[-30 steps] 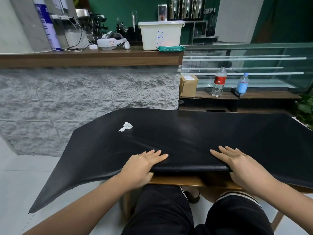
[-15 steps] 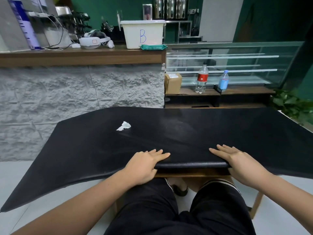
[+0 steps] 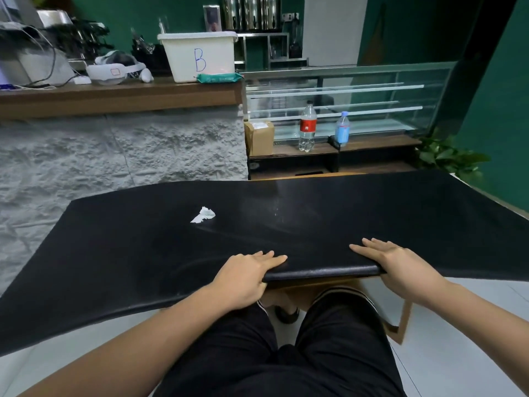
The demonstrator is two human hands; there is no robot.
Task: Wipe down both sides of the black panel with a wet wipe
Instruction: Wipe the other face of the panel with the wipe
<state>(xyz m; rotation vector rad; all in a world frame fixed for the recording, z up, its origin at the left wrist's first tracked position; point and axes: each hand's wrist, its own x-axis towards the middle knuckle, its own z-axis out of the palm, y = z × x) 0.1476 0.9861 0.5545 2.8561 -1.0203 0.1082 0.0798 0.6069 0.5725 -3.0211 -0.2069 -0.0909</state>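
The black panel (image 3: 315,224) lay flat across a small wooden desk (image 3: 403,316) and overhung it far on both sides; its left end drooped toward the floor, which suggested a sheet with some flex. The worst risk seemed to be at the turn-over: only the near edge was in hand, so a lift from there could let the long unsupported ends swing, drag on the floor or pull the whole sheet off the narrow desk. The crumpled wet wipe (image 3: 203,215) sat loose on the upper face, left of centre and well apart from either hand; any tilt would probably send it sliding off onto the tiles and dirty it, so it wanted picking up first.

The left hand (image 3: 246,275) and the right hand (image 3: 398,265) rested at the near edge, one to each side of the person's knees; the fingers of both lay straight and flat on the top face, palms against the rim, with nothing else held. The thumbs were out of sight, so a hold from beneath could not be confirmed.
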